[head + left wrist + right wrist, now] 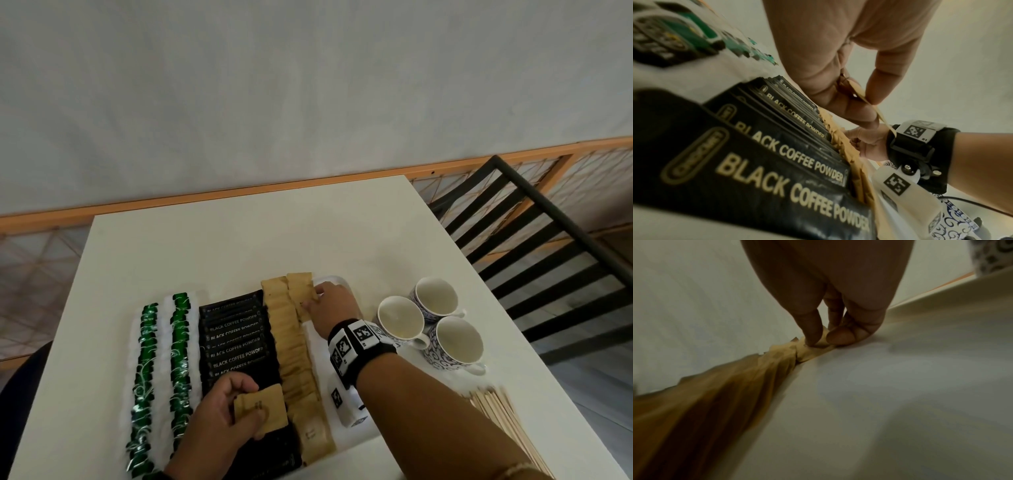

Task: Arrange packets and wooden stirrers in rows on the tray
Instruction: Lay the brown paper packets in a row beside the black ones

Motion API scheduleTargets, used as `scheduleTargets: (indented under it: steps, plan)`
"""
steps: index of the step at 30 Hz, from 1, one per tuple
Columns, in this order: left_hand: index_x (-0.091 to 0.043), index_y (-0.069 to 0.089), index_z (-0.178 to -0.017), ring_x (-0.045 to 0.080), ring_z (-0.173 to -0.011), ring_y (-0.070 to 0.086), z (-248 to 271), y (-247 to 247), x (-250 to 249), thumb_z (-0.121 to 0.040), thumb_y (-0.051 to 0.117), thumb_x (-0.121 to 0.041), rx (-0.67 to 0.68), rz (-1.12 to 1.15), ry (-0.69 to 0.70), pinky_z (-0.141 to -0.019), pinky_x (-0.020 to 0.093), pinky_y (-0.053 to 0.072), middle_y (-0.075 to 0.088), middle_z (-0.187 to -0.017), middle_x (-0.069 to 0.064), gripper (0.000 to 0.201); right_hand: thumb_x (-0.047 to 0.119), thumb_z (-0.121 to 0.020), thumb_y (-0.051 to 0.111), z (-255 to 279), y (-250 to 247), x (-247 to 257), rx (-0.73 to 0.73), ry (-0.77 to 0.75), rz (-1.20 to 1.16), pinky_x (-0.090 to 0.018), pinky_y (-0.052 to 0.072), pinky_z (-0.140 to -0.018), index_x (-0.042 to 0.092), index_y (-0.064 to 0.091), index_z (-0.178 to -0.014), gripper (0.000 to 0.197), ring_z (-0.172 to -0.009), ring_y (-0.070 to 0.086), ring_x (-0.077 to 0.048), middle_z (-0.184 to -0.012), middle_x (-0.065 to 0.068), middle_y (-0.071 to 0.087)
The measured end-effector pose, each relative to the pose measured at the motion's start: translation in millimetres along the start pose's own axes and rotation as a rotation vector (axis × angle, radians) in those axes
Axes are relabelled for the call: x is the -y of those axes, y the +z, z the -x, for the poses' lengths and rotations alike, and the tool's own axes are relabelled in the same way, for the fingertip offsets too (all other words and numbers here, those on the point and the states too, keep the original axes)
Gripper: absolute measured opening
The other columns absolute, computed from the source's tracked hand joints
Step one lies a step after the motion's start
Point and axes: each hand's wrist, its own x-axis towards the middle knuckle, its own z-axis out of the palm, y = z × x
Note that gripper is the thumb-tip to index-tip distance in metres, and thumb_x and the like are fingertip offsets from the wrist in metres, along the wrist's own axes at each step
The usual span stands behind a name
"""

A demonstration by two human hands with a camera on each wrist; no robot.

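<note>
**Brown packets going down on the tray**

We see our left hand (227, 407) near the desk's (239, 240) near edge, fingers (851, 112) curled round a small stack of brown packets (262, 409), thumb on top, held over the row of black coffee packets (236, 339). Our right hand (334, 308) reaches to the far end of the tray (337, 279), fingers (812, 331) narrow, pinching one brown packet (301, 294) down just beside the far end of the brown row (294, 359). Rows on the tray from the left edge: two green-and-white packet rows (161, 370), black row, brown row. The right strip of the tray is bare white. Wooden stirrers (496, 414) lie loose on the desk at the near right corner, off the tray. Three patterned cups (431, 329) stand by the right edge, touching each other.
</note>
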Motion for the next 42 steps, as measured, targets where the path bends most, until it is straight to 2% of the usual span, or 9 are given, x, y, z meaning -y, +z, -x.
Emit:
scheduleTargets:
  steps: [6, 11, 14, 19, 26, 32, 35, 38, 42]
  plan:
    - [0.003, 0.051, -0.091, 0.015, -0.052, 0.047, -1.2, 2.4, -3.0, -0.071, 0.070, 0.010, -0.055, -0.023, 0.062, -0.046, 0.024, 0.043, 0.057, -0.061, 0.005, 0.028, 0.027, -0.095, 0.056, -1.3, 0.7, -7.8, -0.001, -0.037, -0.051, -0.024, 0.042, -0.094, 0.015, 0.049, -0.136, 0.042, -0.117, 0.053, -0.020, -0.136, -0.006, 0.052]
    - [-0.002, 0.054, -0.086, 0.025, -0.065, 0.055, -6.2, 1.6, -6.1, -0.081, 0.070, 0.004, -0.150, -0.073, 0.112, -0.064, 0.036, 0.045, 0.065, -0.068, 0.012, 0.019, 0.030, -0.093, 0.058, 15.7, -2.8, -10.5, -0.090, -0.120, -0.121, -0.020, 0.043, -0.076, 0.019, 0.059, -0.115, 0.024, -0.081, 0.055, -0.008, -0.106, 0.005, 0.057]
    - [-0.002, 0.054, -0.086, 0.020, -0.064, 0.057, -7.8, 6.2, -10.7, -0.086, 0.063, 0.002, -0.176, -0.062, 0.134, -0.062, 0.031, 0.045, 0.066, -0.066, 0.009, 0.010, 0.038, -0.096, 0.054, 40.3, -15.3, -5.1, 0.098, -0.265, -0.182, -0.020, 0.043, -0.069, 0.014, 0.066, -0.093, 0.028, -0.070, 0.056, -0.008, -0.075, 0.010, 0.060]
    - [-0.006, 0.054, -0.088, 0.025, -0.065, 0.057, -12.6, 12.2, -12.1, -0.089, 0.059, 0.003, -0.208, -0.025, 0.119, -0.066, 0.035, 0.047, 0.068, -0.069, 0.007, 0.010, 0.042, -0.084, 0.071, 72.5, -16.1, -5.6, 0.591, -0.243, -0.386, -0.022, 0.049, -0.063, 0.018, 0.070, -0.082, 0.024, -0.066, 0.061, -0.009, -0.073, 0.003, 0.068]
    - [0.000, 0.054, -0.087, 0.033, -0.075, 0.069, -14.4, 20.8, -11.0, -0.084, 0.061, 0.010, -0.188, -0.039, 0.141, -0.072, 0.036, 0.057, 0.070, -0.078, 0.018, 0.013, 0.022, -0.078, 0.078, 65.5, -6.7, -15.7, 0.449, -0.203, -0.571, -0.028, 0.047, -0.060, 0.005, 0.063, -0.081, 0.022, -0.068, 0.058, -0.017, -0.074, -0.008, 0.063]
    - [-0.003, 0.058, -0.093, 0.032, -0.078, 0.070, -11.1, 17.3, -9.2, -0.087, 0.060, 0.008, -0.196, -0.058, 0.119, -0.072, 0.038, 0.055, 0.069, -0.085, 0.017, 0.012, 0.025, -0.098, 0.050, 32.6, -26.6, -10.7, 0.085, -0.137, -0.007, -0.026, 0.036, -0.066, 0.019, 0.048, -0.082, 0.017, -0.084, 0.053, -0.022, -0.084, 0.000, 0.056]
    - [-0.004, 0.058, -0.093, 0.029, -0.073, 0.070, -9.9, 16.0, -7.7, -0.087, 0.059, 0.008, -0.191, -0.074, 0.107, -0.067, 0.036, 0.054, 0.068, -0.085, 0.018, 0.013, 0.019, -0.100, 0.045, 23.9, -31.8, -3.9, 0.118, -0.166, 0.158, -0.026, 0.038, -0.074, 0.006, 0.057, -0.105, 0.018, -0.104, 0.058, -0.026, -0.111, -0.010, 0.062]
    - [-0.004, 0.058, -0.094, 0.027, -0.071, 0.070, -7.3, 13.8, -7.3, -0.087, 0.059, 0.007, -0.187, -0.084, 0.104, -0.067, 0.036, 0.055, 0.068, -0.085, 0.019, 0.013, 0.026, -0.099, 0.051, 13.2, -24.9, -3.8, 0.183, -0.109, 0.169, -0.027, 0.039, -0.075, 0.014, 0.047, -0.079, 0.023, -0.096, 0.056, -0.024, -0.098, -0.009, 0.058]
    - [-0.004, 0.058, -0.096, 0.026, -0.071, 0.070, -5.5, 10.3, -5.4, -0.087, 0.060, 0.006, -0.188, -0.097, 0.094, -0.069, 0.038, 0.055, 0.068, -0.086, 0.019, 0.013, 0.034, -0.094, 0.059, 5.0, -14.1, -7.1, 0.169, -0.031, 0.103, -0.028, 0.040, -0.074, 0.017, 0.044, -0.080, 0.027, -0.084, 0.049, -0.019, -0.091, -0.003, 0.054]
